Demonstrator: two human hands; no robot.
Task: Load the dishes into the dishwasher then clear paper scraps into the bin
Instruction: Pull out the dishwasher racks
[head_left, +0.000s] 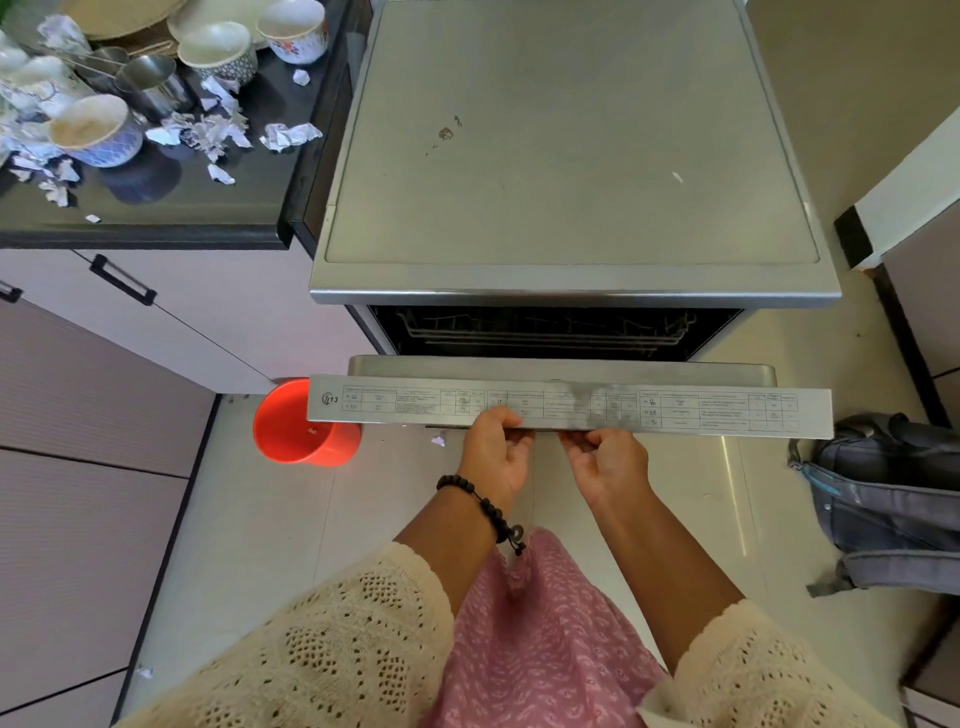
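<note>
Head view: silver stainless-steel dishwasher (566, 156), door (571, 408) tilted partly open, dark gap above it showing the wire upper rack (545, 330). Printed programme table runs along the door's top edge.

Left hand (496, 457) and right hand (610, 462) both grip the underside of the door's top edge near its middle, side by side, just apart. Fingers curled up under the lip, thumbs on the near side. Black bead bracelet (483, 506) on the left wrist; cream crochet sleeves (322, 649) on both arms.

Dishes sit on the dark surface (171, 208) left of the dishwasher, toward its far-left corner: blue patterned ceramic bowl (96, 132), white bowl with grey pattern (218, 49), floral white bowl (293, 31), steel cups (150, 83), stacked plates (124, 15) at the far edge. Crumpled white paper scraps (218, 130) scattered among and right of the bowls; one larger scrap (288, 136) near the surface's right edge.

Round red plastic bin (304, 423) on the floor, at the door's left end, partly under it. Small paper scrap (438, 440) on the floor beside the left hand. Grey backpack (888, 499) on the floor at right.
</note>
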